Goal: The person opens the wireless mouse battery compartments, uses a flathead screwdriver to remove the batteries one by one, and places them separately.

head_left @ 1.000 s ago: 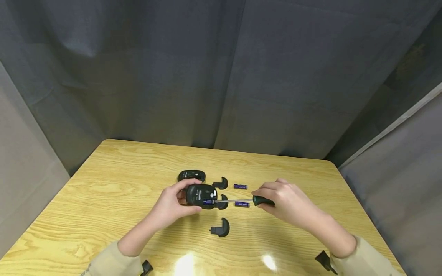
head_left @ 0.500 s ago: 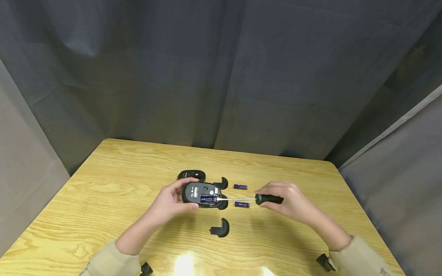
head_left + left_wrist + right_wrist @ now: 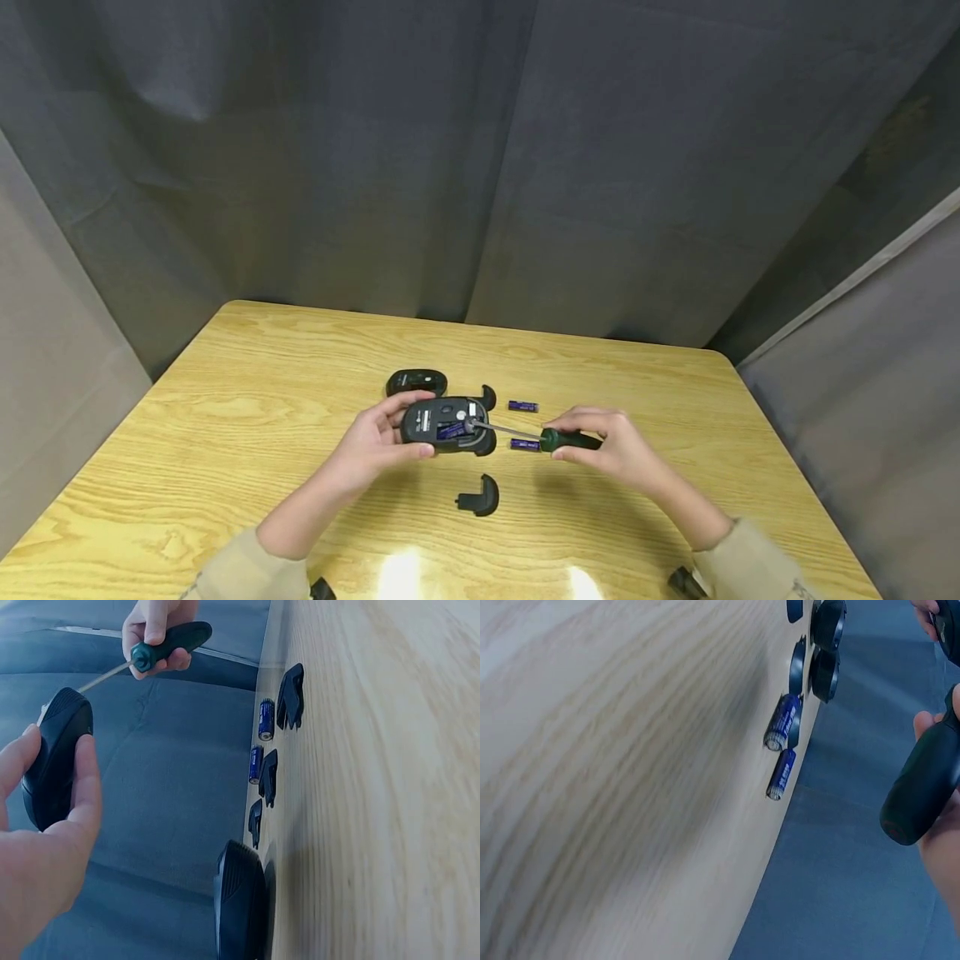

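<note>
My left hand [image 3: 367, 442] grips a black computer mouse [image 3: 427, 417] by its left end, underside up, above the table. A blue battery [image 3: 452, 431] sits slightly slanted in the mouse's uncovered compartment. My right hand [image 3: 615, 442] holds a screwdriver [image 3: 570, 440] by its dark green handle. The screwdriver's thin metal shaft [image 3: 506, 430] points left, and its tip is at the battery's right end. In the left wrist view, the mouse [image 3: 60, 754] is held between thumb and fingers, side on. The right wrist view shows mainly the screwdriver's handle [image 3: 922, 784]; its tip is out of frame there.
Another black mouse [image 3: 416, 381] lies behind the held one on the wooden table [image 3: 300, 358]. Three black battery covers, one of them nearest me [image 3: 480, 500], lie in a column. Two loose blue batteries, the farther one [image 3: 522, 406] included, lie right of them. A dark curtain [image 3: 375, 167] hangs behind.
The mouse has turned its underside more towards the head camera. My right hand has moved a little left, slanting the screwdriver, and the battery in the compartment has tilted.
</note>
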Tool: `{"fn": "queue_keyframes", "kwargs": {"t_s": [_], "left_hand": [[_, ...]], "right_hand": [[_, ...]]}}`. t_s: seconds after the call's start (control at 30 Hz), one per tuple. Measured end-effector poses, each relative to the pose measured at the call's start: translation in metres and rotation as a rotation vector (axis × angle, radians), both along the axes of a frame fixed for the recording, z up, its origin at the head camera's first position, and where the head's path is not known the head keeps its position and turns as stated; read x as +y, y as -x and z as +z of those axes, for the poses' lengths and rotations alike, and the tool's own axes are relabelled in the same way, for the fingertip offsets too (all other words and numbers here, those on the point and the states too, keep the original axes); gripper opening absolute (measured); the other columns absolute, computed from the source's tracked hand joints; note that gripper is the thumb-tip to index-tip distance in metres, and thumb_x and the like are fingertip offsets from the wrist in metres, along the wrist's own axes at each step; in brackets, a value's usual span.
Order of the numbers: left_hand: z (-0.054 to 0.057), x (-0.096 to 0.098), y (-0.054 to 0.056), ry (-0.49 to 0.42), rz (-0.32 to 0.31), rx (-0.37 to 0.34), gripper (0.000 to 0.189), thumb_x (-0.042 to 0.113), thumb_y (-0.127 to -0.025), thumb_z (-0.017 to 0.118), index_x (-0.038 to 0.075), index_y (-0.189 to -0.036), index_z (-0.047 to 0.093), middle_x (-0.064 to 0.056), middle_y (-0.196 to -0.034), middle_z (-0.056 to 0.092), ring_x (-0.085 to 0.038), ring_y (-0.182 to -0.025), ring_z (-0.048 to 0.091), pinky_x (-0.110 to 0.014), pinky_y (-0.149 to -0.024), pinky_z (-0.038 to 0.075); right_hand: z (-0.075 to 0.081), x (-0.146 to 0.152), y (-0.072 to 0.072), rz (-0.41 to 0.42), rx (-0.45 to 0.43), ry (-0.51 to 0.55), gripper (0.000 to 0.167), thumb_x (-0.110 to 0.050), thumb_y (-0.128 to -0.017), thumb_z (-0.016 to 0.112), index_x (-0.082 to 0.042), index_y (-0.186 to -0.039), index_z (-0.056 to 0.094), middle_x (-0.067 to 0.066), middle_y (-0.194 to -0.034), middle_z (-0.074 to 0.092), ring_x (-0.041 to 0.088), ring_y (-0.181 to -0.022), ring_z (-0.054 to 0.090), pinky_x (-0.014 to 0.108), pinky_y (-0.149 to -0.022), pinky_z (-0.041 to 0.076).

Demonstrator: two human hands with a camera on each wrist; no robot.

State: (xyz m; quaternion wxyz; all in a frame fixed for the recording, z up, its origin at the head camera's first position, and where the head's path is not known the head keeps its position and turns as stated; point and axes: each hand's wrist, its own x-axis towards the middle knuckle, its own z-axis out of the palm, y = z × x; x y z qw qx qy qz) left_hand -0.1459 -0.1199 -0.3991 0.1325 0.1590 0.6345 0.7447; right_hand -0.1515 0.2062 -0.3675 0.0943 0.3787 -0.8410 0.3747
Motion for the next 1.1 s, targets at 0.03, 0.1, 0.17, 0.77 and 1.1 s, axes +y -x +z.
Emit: {"fn": "queue_keyframes", "kwargs": {"t_s": [0.03,0.1,0.17,0.77,1.1], "left_hand": [[0.000,0.001,0.000,0.003,-0.002,0.000,0.075,0.000,-0.073,0.076,0.001,-0.138,0.040,-0.026,-0.132,0.047,-0.026,-0.109,0.061,-0.033,-0.090,0.053],[0.000,0.002,0.000,0.004,-0.006,0.005,0.074,0.000,-0.073,0.076,0.002,-0.138,0.041,-0.026,-0.132,0.047,-0.026,-0.109,0.061,-0.033,-0.090,0.053],[0.000,0.003,0.000,0.008,-0.004,0.011,0.074,0.001,-0.073,0.076,0.003,-0.138,0.041,-0.026,-0.132,0.046,-0.026,-0.109,0.061,-0.032,-0.090,0.053],[0.001,0.001,-0.001,0.028,0.053,-0.018,0.075,0.001,-0.070,0.078,0.006,-0.136,0.044,-0.023,-0.133,0.046,-0.029,-0.109,0.060,-0.033,-0.090,0.053],[-0.001,-0.004,-0.003,0.079,0.065,-0.015,0.073,-0.002,-0.071,0.076,0.009,-0.136,0.045,-0.023,-0.133,0.046,-0.032,-0.111,0.059,-0.033,-0.090,0.053]], "right_hand": [[-0.003,0.000,0.001,-0.014,-0.017,0.000,0.029,-0.001,-0.072,0.078,-0.002,-0.100,0.071,0.007,-0.093,0.071,0.008,-0.085,0.065,0.028,-0.068,0.057],[-0.008,0.001,0.003,-0.045,-0.047,-0.006,0.029,-0.003,-0.072,0.078,-0.003,-0.101,0.071,0.005,-0.094,0.071,0.007,-0.086,0.065,0.030,-0.071,0.058],[-0.015,0.003,0.006,-0.070,-0.057,-0.008,0.030,-0.004,-0.073,0.078,-0.005,-0.102,0.071,0.004,-0.096,0.071,0.007,-0.086,0.064,0.031,-0.073,0.058],[-0.030,0.032,0.032,-0.275,-0.022,-0.072,0.032,-0.015,-0.075,0.079,-0.018,-0.105,0.068,-0.008,-0.092,0.067,0.010,-0.080,0.063,0.033,-0.071,0.057],[-0.047,0.049,0.049,-0.375,-0.060,-0.119,0.033,-0.011,-0.075,0.079,-0.011,-0.107,0.068,-0.003,-0.088,0.067,0.012,-0.078,0.062,0.027,-0.066,0.054]]}}
